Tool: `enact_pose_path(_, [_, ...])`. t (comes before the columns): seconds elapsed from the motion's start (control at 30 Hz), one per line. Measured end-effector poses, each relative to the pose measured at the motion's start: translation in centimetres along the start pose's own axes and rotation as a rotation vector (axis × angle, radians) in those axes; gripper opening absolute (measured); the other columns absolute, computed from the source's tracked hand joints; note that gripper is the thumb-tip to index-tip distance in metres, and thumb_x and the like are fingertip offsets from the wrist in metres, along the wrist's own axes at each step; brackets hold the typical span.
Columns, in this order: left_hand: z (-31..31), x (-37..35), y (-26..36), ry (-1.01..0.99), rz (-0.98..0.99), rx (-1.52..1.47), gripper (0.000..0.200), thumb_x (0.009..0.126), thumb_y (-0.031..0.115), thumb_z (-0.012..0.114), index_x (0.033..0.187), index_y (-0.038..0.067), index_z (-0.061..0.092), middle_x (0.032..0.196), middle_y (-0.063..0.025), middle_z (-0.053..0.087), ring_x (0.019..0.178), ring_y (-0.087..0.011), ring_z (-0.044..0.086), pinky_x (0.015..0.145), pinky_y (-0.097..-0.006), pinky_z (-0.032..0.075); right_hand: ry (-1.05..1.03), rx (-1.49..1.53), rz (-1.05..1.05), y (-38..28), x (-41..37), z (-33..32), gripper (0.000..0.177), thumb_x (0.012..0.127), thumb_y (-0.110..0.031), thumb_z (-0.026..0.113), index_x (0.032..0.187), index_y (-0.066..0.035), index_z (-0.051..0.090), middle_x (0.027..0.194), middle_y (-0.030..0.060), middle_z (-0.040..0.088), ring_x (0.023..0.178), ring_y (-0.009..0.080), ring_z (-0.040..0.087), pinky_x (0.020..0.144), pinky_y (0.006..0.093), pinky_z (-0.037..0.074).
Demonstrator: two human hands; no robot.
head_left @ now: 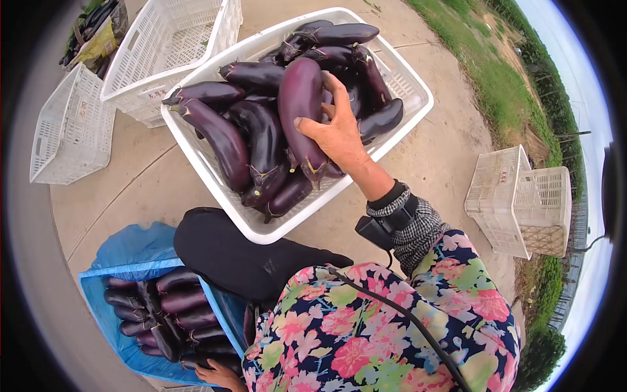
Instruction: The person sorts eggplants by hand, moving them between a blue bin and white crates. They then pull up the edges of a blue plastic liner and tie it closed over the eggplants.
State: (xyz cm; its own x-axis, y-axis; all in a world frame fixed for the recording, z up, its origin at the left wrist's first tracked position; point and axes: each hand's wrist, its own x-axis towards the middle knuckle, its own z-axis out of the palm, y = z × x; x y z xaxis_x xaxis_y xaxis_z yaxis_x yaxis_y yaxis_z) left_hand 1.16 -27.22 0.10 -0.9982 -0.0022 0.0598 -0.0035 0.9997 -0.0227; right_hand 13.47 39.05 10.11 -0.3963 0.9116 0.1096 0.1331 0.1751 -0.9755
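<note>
A large purple eggplant (pixel 301 108) lies on top of the pile in a white plastic crate (pixel 297 225). My right hand (pixel 338 127) grips it from the side, thumb and fingers closed around its body. Around it several darker eggplants (pixel 219 140) fill the crate. At the lower left, my left hand (pixel 221 375) is at the edge of a blue-lined crate (pixel 111 264), its fingers against an eggplant (pixel 212 361) at the near end. Part of that hand is cut off by the floral shirt and frame edge. Several eggplants (pixel 186 300) lie in rows inside the blue liner.
Two white crates (pixel 166 72) (pixel 75 127) stand at the upper left, near a heap of eggplants (pixel 91 36). More white crates (pixel 503 196) stand on the concrete at right, beside grass (pixel 477 59). My dark-clothed leg (pixel 222 251) lies between the eggplant crates.
</note>
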Motion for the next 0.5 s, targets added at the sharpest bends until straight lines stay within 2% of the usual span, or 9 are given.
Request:
enact_pose_path(0.1, [-1.4,-1.3,1.4,0.063,0.077,-0.091,0.06,0.089,0.04,0.052,0.13,-0.004,0.046,0.126,-0.0299,0.045,0.114,-0.0452,0.045,0.097,-0.0491,0.038,-0.212,0.077,0.034,-0.9,0.5,4.0,0.083,0.073,-0.012,0.071,0.143,-0.005,0.027,0.137,0.0185,0.032,0.117,0.0293,0.05,0.093,0.0377,0.047])
enact_pose_path(0.13, [-1.2,-1.3,1.4,0.077,0.089,-0.104,0.06,0.09,0.04,0.051,0.129,-0.005,0.046,0.125,-0.0302,0.045,0.114,-0.045,0.045,0.097,-0.0488,0.037,-0.198,0.056,-0.012,-1.3,1.3,3.5,0.078,0.075,-0.01,0.069,0.142,-0.005,0.03,0.136,0.0167,0.034,0.117,0.0284,0.05,0.09,0.036,0.049])
enact_pose_path(0.17, [-1.4,-1.5,1.6,0.079,0.077,-0.102,0.06,0.09,0.04,0.051,0.129,-0.005,0.046,0.125,-0.0302,0.045,0.114,-0.045,0.045,0.097,-0.0488,0.037,-0.118,-0.104,-0.116,-0.6,2.8,2.2,0.074,0.078,-0.006,0.069,0.142,-0.006,0.033,0.141,0.015,0.037,0.122,0.0269,0.048,0.088,0.0315,0.051])
enact_pose_path(0.2, [-1.5,-1.5,2.0,0.082,0.083,-0.084,0.06,0.09,0.039,0.051,0.129,-0.006,0.046,0.125,-0.0305,0.045,0.114,-0.045,0.045,0.097,-0.0487,0.037,-0.014,-0.18,-0.162,0.2,4.7,0.3,0.068,0.078,-0.008,0.068,0.139,-0.003,0.037,0.135,0.0144,0.044,0.122,0.0261,0.048,0.091,0.0335,0.049])
enact_pose_path(0.23, [-1.7,-1.5,2.3,0.079,0.095,-0.066,0.06,0.09,0.039,0.051,0.129,-0.006,0.046,0.125,-0.0308,0.045,0.114,-0.045,0.045,0.097,-0.0486,0.037,0.128,-0.302,-0.217,1.5,6.8,-2.2,0.065,0.074,-0.014,0.069,0.133,-0.004,0.044,0.121,0.0165,0.05,0.111,0.0267,0.052,0.091,0.0347,0.046])
enact_pose_path(0.27, [-1.8,-1.6,2.6,0.082,0.087,-0.07,0.059,0.09,0.038,0.051,0.129,-0.006,0.046,0.124,-0.0308,0.045,0.114,-0.0451,0.044,0.097,-0.0485,0.037,0.215,-0.512,-0.264,4.4,9.4,-5.6,0.064,0.074,-0.018,0.067,0.132,-0.004,0.044,0.122,0.0182,0.051,0.113,0.0308,0.051,0.095,0.0379,0.043])
enact_pose_path(0.33, [-1.7,-1.4,2.3,0.063,0.082,-0.056,0.06,0.09,0.039,0.05,0.13,-0.006,0.045,0.126,-0.0307,0.045,0.116,-0.0451,0.044,0.097,-0.0485,0.037,0.297,-0.801,-0.083,9.0,13.3,-12.2,0.07,0.071,-0.021,0.069,0.133,-0.002,0.043,0.122,0.0224,0.051,0.115,0.0369,0.05,0.098,0.0412,0.04])
enact_pose_path(0.4, [-2.0,-1.6,2.4,0.055,0.068,-0.046,0.061,0.091,0.041,0.05,0.13,-0.005,0.045,0.126,-0.0306,0.044,0.116,-0.045,0.044,0.098,-0.0484,0.037,0.114,-0.958,0.064,12.8,15.4,-17.2,0.081,0.065,-0.021,0.076,0.134,0.0,0.04,0.12,0.026,0.055,0.116,0.0395,0.052,0.098,0.0418,0.042])
enact_pose_path(0.5, [-1.4,-1.4,1.3,0.05,0.078,-0.071,0.064,0.092,0.045,0.049,0.132,-0.005,0.044,0.128,-0.0304,0.043,0.117,-0.0451,0.043,0.098,-0.0486,0.036,-0.08,-0.814,0.191,15.4,14.5,-17.3,0.08,0.063,-0.022,0.078,0.13,0.0,0.041,0.118,0.0256,0.057,0.114,0.0386,0.053,0.096,0.0421,0.043])
